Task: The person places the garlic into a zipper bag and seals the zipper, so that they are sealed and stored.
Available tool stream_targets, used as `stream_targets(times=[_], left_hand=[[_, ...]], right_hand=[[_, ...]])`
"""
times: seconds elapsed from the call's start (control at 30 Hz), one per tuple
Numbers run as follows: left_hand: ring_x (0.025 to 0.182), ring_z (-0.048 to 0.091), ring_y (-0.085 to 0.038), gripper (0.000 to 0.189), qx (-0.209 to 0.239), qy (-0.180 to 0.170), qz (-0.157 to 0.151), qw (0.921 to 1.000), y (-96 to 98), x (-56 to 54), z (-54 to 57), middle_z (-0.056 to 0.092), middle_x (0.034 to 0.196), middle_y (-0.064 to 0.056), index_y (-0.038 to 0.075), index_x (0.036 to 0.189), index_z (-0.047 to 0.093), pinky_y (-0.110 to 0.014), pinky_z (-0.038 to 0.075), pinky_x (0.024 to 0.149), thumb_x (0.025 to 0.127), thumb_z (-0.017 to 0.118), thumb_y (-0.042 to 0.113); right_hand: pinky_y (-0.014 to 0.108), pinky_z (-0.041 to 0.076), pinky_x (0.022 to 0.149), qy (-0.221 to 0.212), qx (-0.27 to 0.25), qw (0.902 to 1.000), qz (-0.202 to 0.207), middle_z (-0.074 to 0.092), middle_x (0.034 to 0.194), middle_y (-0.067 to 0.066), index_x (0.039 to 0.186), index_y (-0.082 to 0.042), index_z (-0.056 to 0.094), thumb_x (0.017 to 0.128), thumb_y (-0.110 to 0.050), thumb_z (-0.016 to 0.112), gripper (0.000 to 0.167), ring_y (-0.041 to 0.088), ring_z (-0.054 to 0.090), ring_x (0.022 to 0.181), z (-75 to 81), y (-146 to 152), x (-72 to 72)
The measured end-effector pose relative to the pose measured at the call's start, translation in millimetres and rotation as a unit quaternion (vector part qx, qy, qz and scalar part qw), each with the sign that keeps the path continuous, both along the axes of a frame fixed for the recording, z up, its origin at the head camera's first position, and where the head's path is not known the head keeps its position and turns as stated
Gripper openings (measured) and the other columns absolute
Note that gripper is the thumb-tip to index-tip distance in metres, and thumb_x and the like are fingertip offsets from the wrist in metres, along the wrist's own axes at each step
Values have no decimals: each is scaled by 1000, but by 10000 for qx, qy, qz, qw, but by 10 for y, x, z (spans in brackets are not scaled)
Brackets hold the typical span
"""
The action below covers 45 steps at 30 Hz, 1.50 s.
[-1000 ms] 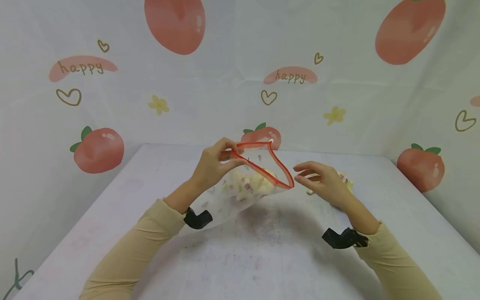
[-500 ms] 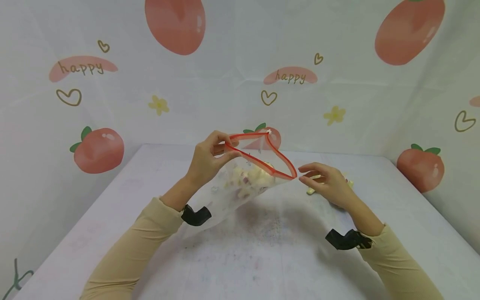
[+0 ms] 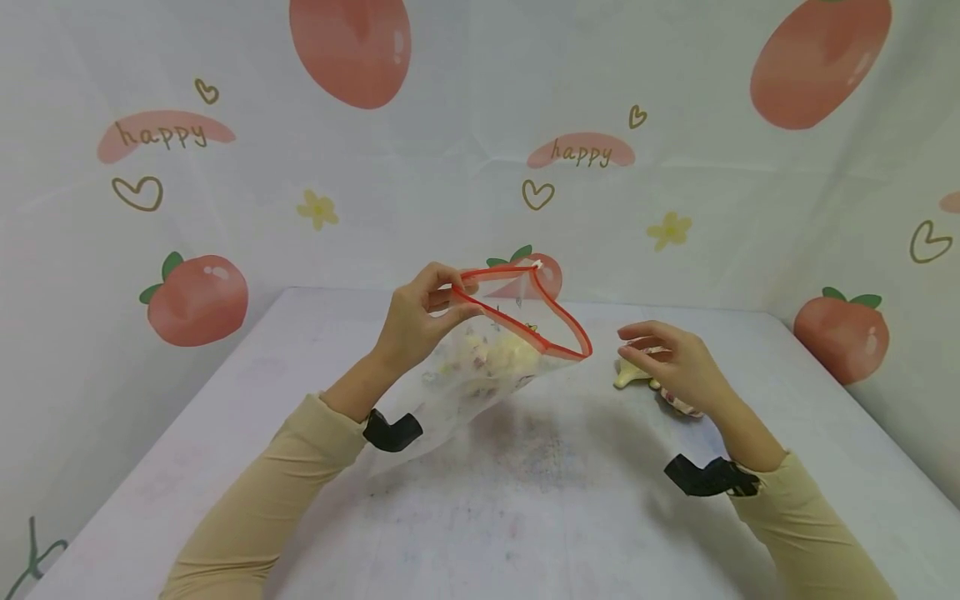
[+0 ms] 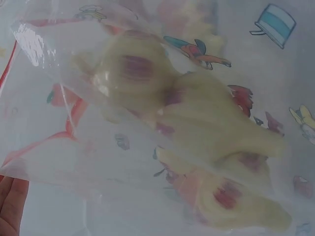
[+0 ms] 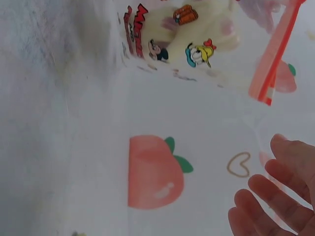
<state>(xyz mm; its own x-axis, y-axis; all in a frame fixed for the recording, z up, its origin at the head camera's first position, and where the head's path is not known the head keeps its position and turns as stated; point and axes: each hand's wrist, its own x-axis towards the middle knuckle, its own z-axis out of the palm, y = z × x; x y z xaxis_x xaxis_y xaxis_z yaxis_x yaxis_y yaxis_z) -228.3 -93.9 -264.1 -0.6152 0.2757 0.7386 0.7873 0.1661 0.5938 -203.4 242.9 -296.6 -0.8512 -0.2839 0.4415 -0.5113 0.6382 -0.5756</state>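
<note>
My left hand (image 3: 416,321) pinches the red-edged rim of a clear zip bag (image 3: 457,429) and holds it up, its mouth gaping to the right. Through the plastic show several pale yellow toys with purple patches (image 4: 206,118), their exact kind blurred. Cartoon prints cover the bag. To the right, my right hand (image 3: 678,367) hovers with loosely bent fingers and nothing in them, apart from the bag's red rim (image 5: 275,59). Partly hidden behind that hand, a pale yellow piece (image 3: 632,373) and a purple-patched one (image 3: 681,405) lie on the table.
A white, faintly stained table (image 3: 480,525) spreads beneath both hands. Behind it hangs a white cloth (image 3: 435,167) printed with red fruit, hearts and flowers. Black wrist mounts (image 3: 393,432) sit at both sleeve cuffs.
The left hand has raised the bag and shifted it slightly left, then kept it nearly still. The right hand has drawn away from the bag's mouth to the right, uncovering more of the table pieces.
</note>
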Motion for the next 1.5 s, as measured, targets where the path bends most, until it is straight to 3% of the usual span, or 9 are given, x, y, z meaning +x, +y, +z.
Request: stream_targets(times=[0.2, 0.43, 0.57, 0.63, 0.8, 0.87, 1.07, 1.23, 1.5], left_hand=[[89, 69, -35, 33, -16, 5, 21, 10000, -1, -1, 2, 66, 99, -25, -6, 94, 51, -27, 57, 85, 74, 74, 8], [88, 69, -34, 33, -61, 35, -3, 10000, 4, 8, 4, 66, 97, -24, -6, 94, 51, -26, 57, 84, 74, 74, 9], [90, 68, -32, 34, -122, 46, 23, 9999, 6, 9, -5, 66, 97, -23, -5, 96, 51, -27, 57, 84, 75, 74, 11], [91, 68, -30, 34, -164, 59, 67, 9998, 10, 13, -8, 66, 96, -21, -5, 97, 52, -26, 57, 84, 75, 74, 9], [92, 68, -31, 32, -174, 66, 50, 9998, 23, 15, -24, 66, 95, -22, -4, 96, 52, -26, 57, 84, 74, 74, 5], [92, 68, -31, 32, -160, 41, 27, 9999, 29, 17, -29, 66, 95, -22, -4, 95, 52, -26, 57, 84, 74, 75, 4], [91, 69, -31, 32, -174, -5, 42, 9998, 44, 33, -31, 66, 96, -21, -5, 94, 51, -27, 57, 85, 72, 74, -2], [93, 68, -31, 32, -212, 75, 101, 9997, 46, 36, -44, 66, 95, -21, -5, 94, 52, -28, 57, 84, 72, 74, -2], [94, 68, -31, 31, -232, 30, 56, 9997, 46, 41, -59, 66, 96, -22, -4, 94, 51, -28, 57, 86, 74, 74, -1]], right_hand=[[-1, 46, 73, 49, -46, 9999, -153, 67, 103, 20, 110, 0, 62, 87, -8, 65, 25, -21, 52, 84, -20, 160, -31], [-3, 43, 72, -89, 82, 9981, -607, 53, 96, -32, 111, -1, 62, 88, -17, 65, 28, -24, 49, 82, -82, 385, -67], [-3, 42, 71, -138, 216, 9962, -835, 65, 103, -4, 113, -1, 61, 89, -19, 64, 31, -21, 49, 85, -104, 503, -55], [0, 44, 71, -200, 354, 9940, -1020, 64, 110, 15, 115, -1, 60, 90, -21, 63, 33, -7, 57, 89, -117, 560, -48], [34, 57, 79, -449, 579, 9876, -1388, 57, 121, 26, 122, 0, 55, 90, -26, 62, 42, 39, 60, 103, -152, 680, -29], [50, 54, 82, -535, 534, 9867, -1440, 55, 123, 29, 124, 3, 52, 90, -26, 62, 46, 46, 56, 105, -165, 714, -22], [62, 47, 86, -1103, 642, 9801, -1520, 46, 128, 37, 135, 6, 37, 88, -29, 65, 65, 54, 50, 110, -210, 789, -14], [63, 45, 91, -1698, 795, 9723, -1396, 37, 131, 41, 141, 9, 20, 85, -32, 68, 85, 56, 45, 115, -294, 839, -19], [58, 50, 85, -2002, 998, 9655, -1335, 41, 126, 43, 139, 13, 17, 80, -33, 73, 94, 55, 48, 112, -451, 900, -27]])
